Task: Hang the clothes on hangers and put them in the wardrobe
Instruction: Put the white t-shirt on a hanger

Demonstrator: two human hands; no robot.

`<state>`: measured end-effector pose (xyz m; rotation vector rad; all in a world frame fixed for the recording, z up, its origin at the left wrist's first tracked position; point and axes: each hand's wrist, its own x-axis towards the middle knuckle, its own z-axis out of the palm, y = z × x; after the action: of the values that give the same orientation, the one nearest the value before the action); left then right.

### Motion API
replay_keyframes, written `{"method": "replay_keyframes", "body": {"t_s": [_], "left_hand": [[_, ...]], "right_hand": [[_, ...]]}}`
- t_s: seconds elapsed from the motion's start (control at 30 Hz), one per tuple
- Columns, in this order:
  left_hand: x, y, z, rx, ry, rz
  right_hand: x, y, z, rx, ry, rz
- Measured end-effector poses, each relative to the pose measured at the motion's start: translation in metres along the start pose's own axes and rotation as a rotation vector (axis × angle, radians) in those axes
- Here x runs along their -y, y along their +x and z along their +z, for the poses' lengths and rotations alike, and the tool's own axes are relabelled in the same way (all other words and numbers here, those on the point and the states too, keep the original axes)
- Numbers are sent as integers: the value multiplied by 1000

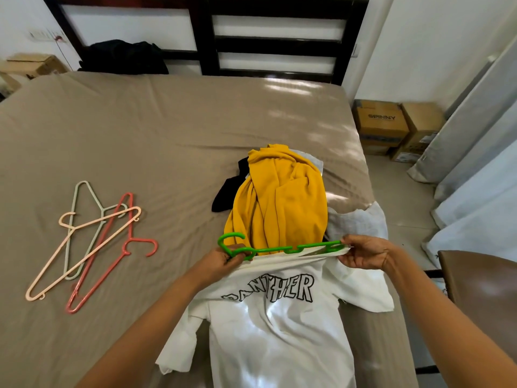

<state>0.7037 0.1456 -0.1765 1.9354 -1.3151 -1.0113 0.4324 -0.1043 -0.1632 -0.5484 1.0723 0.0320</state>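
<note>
Shirt [279, 331] (white, lettered PANTHER) lies flat on the bed [167, 130], a green hanger [279, 249] across its far edge. Left hand [223, 257] grips the hanger by the hook; right hand [363, 252] pinches its other end with the shirt's edge. Just beyond the shirt lie a yellow garment [282, 200] and a black garment [226, 191] — three hangers [93, 249] well to its left.

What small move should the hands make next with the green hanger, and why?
Probably pull the top edge of the white PANTHER T-shirt over the green hanger: the hanger lies along that edge, mostly uncovered, the left hand gripping its hook end, the right hand pinching the other end with cloth.
</note>
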Motion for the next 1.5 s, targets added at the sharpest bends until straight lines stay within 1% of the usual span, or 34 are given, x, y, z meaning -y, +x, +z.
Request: {"method": "replay_keyframes", "body": {"t_s": [0.1, 0.17, 0.2, 0.27, 0.3, 0.33, 0.37, 0.43, 0.47, 0.5, 0.57, 0.6, 0.67, 0.73, 0.77, 0.8, 0.83, 0.87, 0.93, 1.0, 1.07, 1.1, 1.17, 1.27, 1.37, 1.43, 1.5], "left_hand": [[-1, 1, 0, 54, 67, 30], [-10, 4, 3, 65, 115, 26], [-14, 7, 6, 75, 158, -9], [-26, 12, 14, 128, 361, -83], [-31, 13, 19, 140, 427, -99], [-33, 16, 24, 135, 435, -95], [-37, 18, 26, 125, 405, -93], [-45, 21, 24, 107, 325, -92], [-49, 22, 22, 80, 285, -91], [-53, 24, 18, 55, 248, -85], [-58, 27, 11, 24, 185, -55], [-59, 30, 9, 23, 162, -36], [-65, 32, 5, 26, 138, -19], [-73, 33, 4, 26, 106, -2], [-79, 31, 3, 16, 81, 12], [-80, 28, 1, -7, 57, 22], [-80, 23, -5, -31, 59, 35], [-76, 18, -13, -65, 94, 46], [-65, 7, -38, -95, 256, 43], [-66, -6, -61, -19, 379, 15], [-83, -15, -74, 50, 392, -17], [-98, -18, -78, 57, 382, 16], [-127, -23, -82, 19, 339, 96], [-172, -33, -85, -52, 208, 267], [-213, -46, -88, -202, 129, 400], [-235, -54, -93, -336, 135, 505], [-258, -63, -102, -431, 164, 603]], "right_hand": [[0, 3, 2, -104, -217, -12], [-2, 7, 4, -163, -371, -79], [-4, 6, 10, -176, -465, -136], [-7, 1, 30, -196, -679, -303], [-8, -2, 42, -216, -804, -398], [-10, -5, 55, -222, -904, -491], [-12, -7, 66, -196, -948, -554], [-14, -10, 78, -91, -898, -605], [-13, -11, 79, -60, -880, -647], [-11, -11, 77, -62, -922, -718], [-8, -11, 70, -67, -1134, -867], [-9, -10, 68, -50, -1265, -894], [-14, -4, 68, -28, -1516, -849], [-20, 0, 74, -116, -1723, -835], [-22, -2, 76, -181, -1767, -867], [-23, -5, 76, -238, -1760, -927], [-24, -12, 76, -276, -1702, -1015], [-24, -19, 74, -304, -1625, -1122], [-19, -37, 68, -356, -1507, -1274], [-10, -60, 61, -441, -1442, -1388], [1, -89, 58, -485, -1392, -1452], [6, -105, 58, -499, -1368, -1474], [14, -137, 59, -532, -1328, -1507], [23, -188, 63, -590, -1229, -1587], [20, -236, 69, -714, -1051, -1758], [14, -266, 75, -803, -923, -1875], [3, -298, 84, -856, -805, -2004]]}}
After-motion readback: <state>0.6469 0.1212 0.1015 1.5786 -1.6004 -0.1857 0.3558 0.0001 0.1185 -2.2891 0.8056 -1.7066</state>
